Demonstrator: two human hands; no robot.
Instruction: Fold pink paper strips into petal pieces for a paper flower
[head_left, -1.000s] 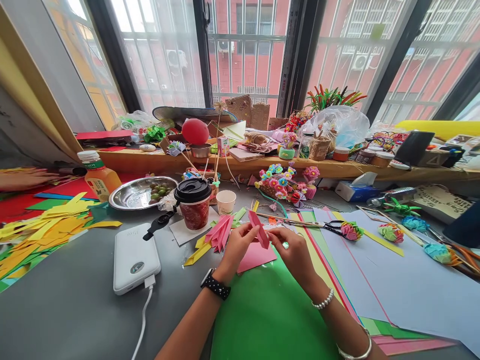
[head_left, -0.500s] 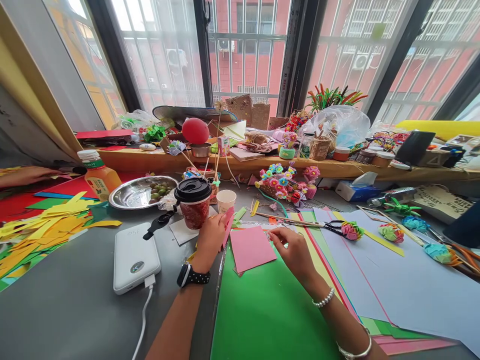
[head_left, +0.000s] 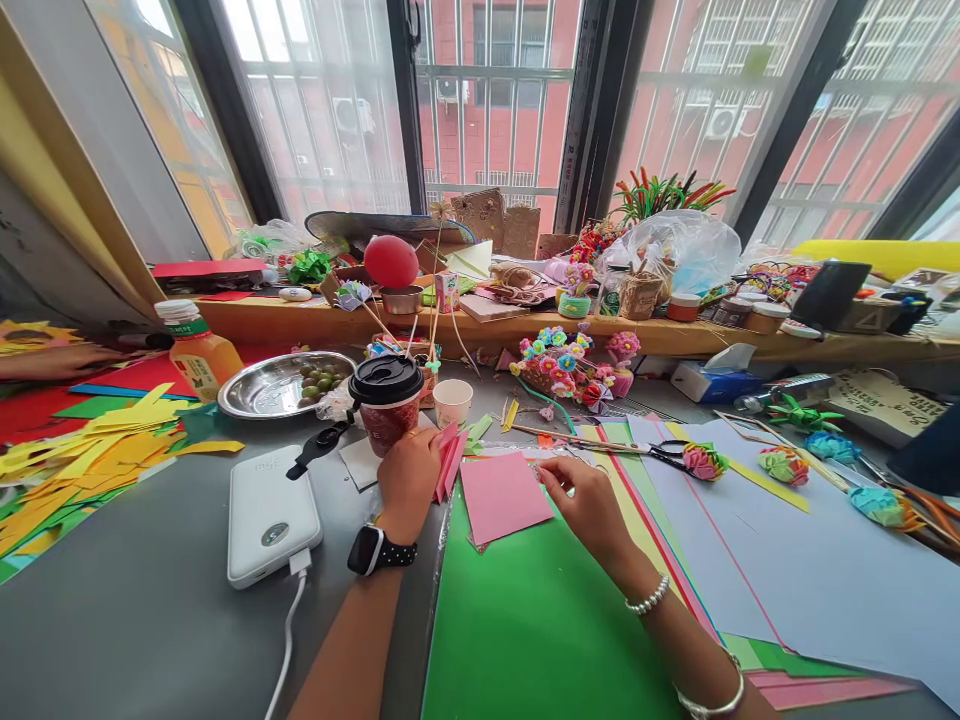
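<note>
The left hand point(head_left: 409, 482) curls against folded pink papers point(head_left: 451, 464), its grip hidden; the right hand point(head_left: 589, 505), loosely half-curled, hold unclear, is beside a pink sheet point(head_left: 504, 500) between the hands; the lidded cup point(head_left: 385, 420) just beyond the left hand could tip if nudged.

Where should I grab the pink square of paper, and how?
Probably pinch the pink square by its right edge, coming from the right. It lies flat on the green sheet, so its thin edges offer the likeliest grip, and the right hand is beside that edge.
</note>
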